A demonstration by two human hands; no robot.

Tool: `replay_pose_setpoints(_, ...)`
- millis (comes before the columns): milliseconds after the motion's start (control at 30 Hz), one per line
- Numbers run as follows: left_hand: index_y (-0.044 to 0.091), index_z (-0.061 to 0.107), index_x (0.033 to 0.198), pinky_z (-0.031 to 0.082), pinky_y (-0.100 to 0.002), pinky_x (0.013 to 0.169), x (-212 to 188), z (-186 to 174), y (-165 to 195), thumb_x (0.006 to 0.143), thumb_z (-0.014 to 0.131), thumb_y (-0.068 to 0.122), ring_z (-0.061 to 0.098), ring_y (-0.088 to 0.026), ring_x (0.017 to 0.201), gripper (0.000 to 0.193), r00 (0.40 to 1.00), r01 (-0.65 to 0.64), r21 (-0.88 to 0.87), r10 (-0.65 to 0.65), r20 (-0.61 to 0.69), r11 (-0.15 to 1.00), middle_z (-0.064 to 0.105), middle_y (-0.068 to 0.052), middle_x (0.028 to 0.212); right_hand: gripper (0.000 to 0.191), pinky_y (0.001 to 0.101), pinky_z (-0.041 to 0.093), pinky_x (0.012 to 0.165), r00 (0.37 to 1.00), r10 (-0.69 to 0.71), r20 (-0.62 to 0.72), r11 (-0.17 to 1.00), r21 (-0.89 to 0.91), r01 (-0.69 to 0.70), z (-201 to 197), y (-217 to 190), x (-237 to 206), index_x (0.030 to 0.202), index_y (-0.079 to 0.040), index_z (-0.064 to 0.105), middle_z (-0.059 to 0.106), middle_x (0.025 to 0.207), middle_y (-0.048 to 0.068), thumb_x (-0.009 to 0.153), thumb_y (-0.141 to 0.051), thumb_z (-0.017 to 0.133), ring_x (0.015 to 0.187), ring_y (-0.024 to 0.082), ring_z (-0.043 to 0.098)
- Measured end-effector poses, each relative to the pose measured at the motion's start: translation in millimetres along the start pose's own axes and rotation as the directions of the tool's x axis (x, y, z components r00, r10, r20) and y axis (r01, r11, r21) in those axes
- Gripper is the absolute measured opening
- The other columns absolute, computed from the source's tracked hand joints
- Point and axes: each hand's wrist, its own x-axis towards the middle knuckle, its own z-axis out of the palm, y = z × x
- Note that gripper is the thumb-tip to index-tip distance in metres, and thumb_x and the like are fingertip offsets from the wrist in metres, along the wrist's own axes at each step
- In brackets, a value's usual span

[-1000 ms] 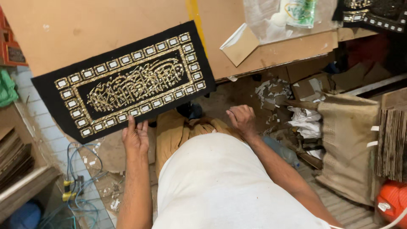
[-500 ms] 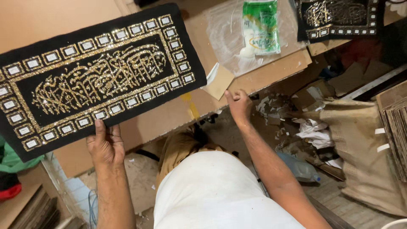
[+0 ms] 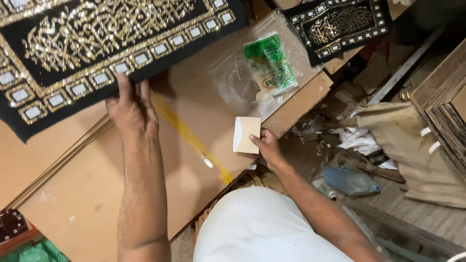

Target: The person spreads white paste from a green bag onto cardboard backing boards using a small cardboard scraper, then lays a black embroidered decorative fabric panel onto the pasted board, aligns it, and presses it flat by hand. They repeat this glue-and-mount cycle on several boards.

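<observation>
A large black panel with gold ornament and a border of small silver squares fills the upper left. My left hand grips its lower edge, fingers under it, over a brown board. My right hand pinches a small cream card at the board's right edge. Just above the card lies a clear plastic bag with a green packet in it.
A second, smaller black and gold panel lies at the top right. A yellow tape strip crosses the board. Right of the board are crumpled paper scraps, a plastic bottle, burlap cloth and stacked boards.
The large panel has moved up and to the left in view as the camera came closer. My right hand went from the floor side to the board's edge and took hold of the cream card.
</observation>
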Motion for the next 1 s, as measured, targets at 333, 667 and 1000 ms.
replay_pose_setpoints(333, 0.003, 0.051, 0.107, 0.054, -0.033, 0.077, 99, 36, -130, 0.113, 0.076, 0.022, 0.056, -0.017, 0.082, 0.032, 0.965, 0.260, 0.033, -0.259, -0.036, 0.965, 0.058, -0.005, 0.095, 0.026, 0.0349, 0.054, 0.078, 0.977, 0.028, -0.213, 0.874, 0.479, 0.079, -103, -36, 11, 0.124, -0.009, 0.062, 0.071, 0.113, 0.004, 0.100, -0.018, 0.067, 0.096, 0.017, 0.068)
replay_pose_setpoints(667, 0.001, 0.064, 0.112, 0.057, -0.030, 0.079, -168, -91, -152, 0.104, 0.065, 0.018, 0.067, -0.017, 0.088, 0.019, 0.810, 0.538, 0.524, -0.235, -0.537, 0.660, 0.067, -0.010, 0.098, 0.039, 0.0428, 0.051, 0.095, 0.596, -0.740, 0.310, 0.109, -0.820, 0.561, -100, -50, 89, 0.131, -0.008, 0.069, 0.066, 0.124, 0.012, 0.093, -0.002, 0.068, 0.112, 0.028, 0.063)
replay_pose_setpoints(1000, 0.007, 0.060, 0.110, 0.058, -0.029, 0.080, -269, -133, -121, 0.105, 0.067, 0.020, 0.069, -0.016, 0.090, 0.016, 0.632, 0.483, 0.438, 0.044, -0.774, 0.758, 0.069, -0.006, 0.099, 0.045, 0.0476, 0.041, 0.093, 0.514, -0.678, 0.525, -0.267, -0.828, 0.493, -91, -40, 120, 0.142, -0.024, 0.065, 0.057, 0.132, 0.012, 0.098, -0.012, 0.059, 0.114, 0.029, 0.054)
